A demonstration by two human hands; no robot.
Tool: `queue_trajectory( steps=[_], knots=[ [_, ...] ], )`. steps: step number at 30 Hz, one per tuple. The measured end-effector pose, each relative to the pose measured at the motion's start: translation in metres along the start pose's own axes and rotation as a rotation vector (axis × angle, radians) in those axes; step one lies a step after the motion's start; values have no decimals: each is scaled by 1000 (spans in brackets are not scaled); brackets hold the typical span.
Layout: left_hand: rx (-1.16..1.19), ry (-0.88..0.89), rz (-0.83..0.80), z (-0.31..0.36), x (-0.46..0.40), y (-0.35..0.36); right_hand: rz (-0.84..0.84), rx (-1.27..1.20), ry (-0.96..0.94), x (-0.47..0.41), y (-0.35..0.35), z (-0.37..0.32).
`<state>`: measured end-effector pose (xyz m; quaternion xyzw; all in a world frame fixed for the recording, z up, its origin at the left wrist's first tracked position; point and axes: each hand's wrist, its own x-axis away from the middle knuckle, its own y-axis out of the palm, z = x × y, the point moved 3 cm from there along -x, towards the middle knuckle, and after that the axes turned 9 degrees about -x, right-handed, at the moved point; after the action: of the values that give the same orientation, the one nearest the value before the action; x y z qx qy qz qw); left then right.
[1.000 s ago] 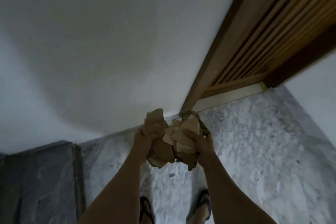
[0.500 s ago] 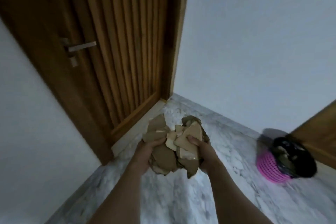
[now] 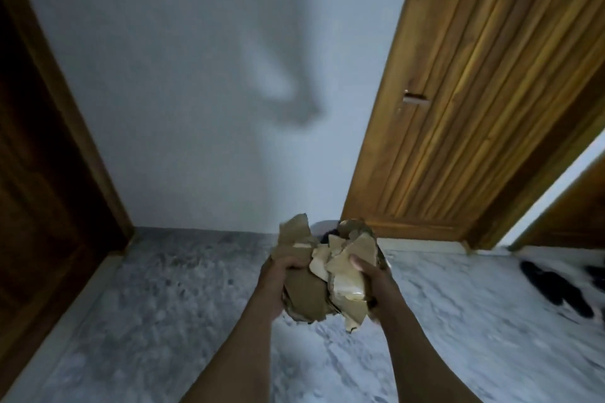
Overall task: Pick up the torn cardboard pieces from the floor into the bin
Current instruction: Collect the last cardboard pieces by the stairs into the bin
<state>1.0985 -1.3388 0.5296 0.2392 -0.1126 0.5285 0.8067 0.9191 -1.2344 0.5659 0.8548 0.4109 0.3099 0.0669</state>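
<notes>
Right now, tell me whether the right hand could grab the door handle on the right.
Probably not. The right hand and the left hand together grip the bundle of torn cardboard pieces low over the floor. The door handle sits much higher and farther off, so the load would likely spill.

Head view, angled down toward floor [image 3: 163,321].
</notes>
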Motion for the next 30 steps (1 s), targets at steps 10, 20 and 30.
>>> queue_trajectory(
  steps=[10, 20, 30],
  knots=[
    [-19, -178, -137, 5, -204, 135, 146, -130, -71, -185, -76, -83],
    [-99, -268, -85, -39, -418, 194, 256, -211, 116, -421, -143, -75],
    [-190, -408, 58, -162, -640, 182, 271, -134, 275, -647, -204, -2]
  ],
)
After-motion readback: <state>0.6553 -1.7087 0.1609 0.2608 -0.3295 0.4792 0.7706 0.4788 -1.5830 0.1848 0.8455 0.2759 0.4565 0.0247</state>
